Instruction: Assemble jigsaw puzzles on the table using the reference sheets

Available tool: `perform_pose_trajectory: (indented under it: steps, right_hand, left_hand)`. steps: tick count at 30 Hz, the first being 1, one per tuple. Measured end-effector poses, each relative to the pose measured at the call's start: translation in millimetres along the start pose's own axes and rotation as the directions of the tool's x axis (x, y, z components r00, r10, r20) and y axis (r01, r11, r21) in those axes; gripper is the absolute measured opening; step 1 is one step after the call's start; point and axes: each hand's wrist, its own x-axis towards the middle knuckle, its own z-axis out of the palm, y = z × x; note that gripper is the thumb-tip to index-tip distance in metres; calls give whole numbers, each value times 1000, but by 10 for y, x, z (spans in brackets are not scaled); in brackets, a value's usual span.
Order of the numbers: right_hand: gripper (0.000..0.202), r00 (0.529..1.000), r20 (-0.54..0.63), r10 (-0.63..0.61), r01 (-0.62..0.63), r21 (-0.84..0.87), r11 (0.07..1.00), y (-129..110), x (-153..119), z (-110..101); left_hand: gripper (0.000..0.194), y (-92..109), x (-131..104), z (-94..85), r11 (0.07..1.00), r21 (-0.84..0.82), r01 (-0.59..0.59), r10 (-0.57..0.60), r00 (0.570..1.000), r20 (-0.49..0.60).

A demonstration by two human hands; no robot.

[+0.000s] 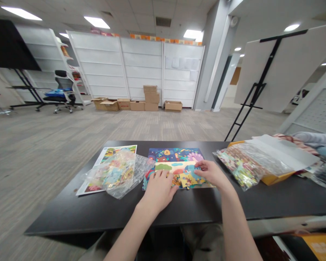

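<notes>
A dark blue picture sheet (176,154) lies on the black table in front of me. Across its lower part is a partly joined jigsaw puzzle (164,166), showing a cream sky, green hills and a blue animal. My left hand (159,186) rests on the puzzle's left side, fingers stretched out, covering some of it. At the right end, the fingertips of my right hand (213,173) are closed on a blue puzzle piece (197,172) against the puzzle. Loose-looking yellow pieces (187,179) sit between the hands.
To the left, a clear plastic bag of puzzle pieces (118,174) lies over a printed picture sheet (96,186). On the right are another bag of pieces (239,166) and a yellow open package (277,177). Beyond the table stand an easel-like stand (251,101) and cardboard boxes (151,98).
</notes>
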Motion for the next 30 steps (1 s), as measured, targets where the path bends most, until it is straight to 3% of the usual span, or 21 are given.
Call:
perform_pose_trajectory:
  steps: [3,8,11,17,24,30]
  right_hand:
    - [27,999,25,-23,20,82,996,-73,-35,-22]
    - [36,997,74,-9,-4,170,986,-161,-89,-33]
    - [39,995,101,-18,-5,223,975,-191,-106,-30]
    - [37,994,106,9,-36,263,964,-236,-140,-43]
    - [42,996,82,-14,-11,302,953,-350,-160,7]
    - [46,977,200,-76,1,352,936,-523,-193,191]
  left_hand:
    - [38,18,40,20,998,-68,7,-9,1000,-29]
    - [58,105,137,89,941,-339,-10,-28,994,-106]
    - [44,139,206,165,869,-494,37,-95,991,-93]
    - [13,41,291,265,617,-786,-38,-56,994,-92]
    - [21,-42,245,75,357,-933,-36,-17,999,-45]
    - [22,-94,256,43,440,-895,-74,-103,986,-132]
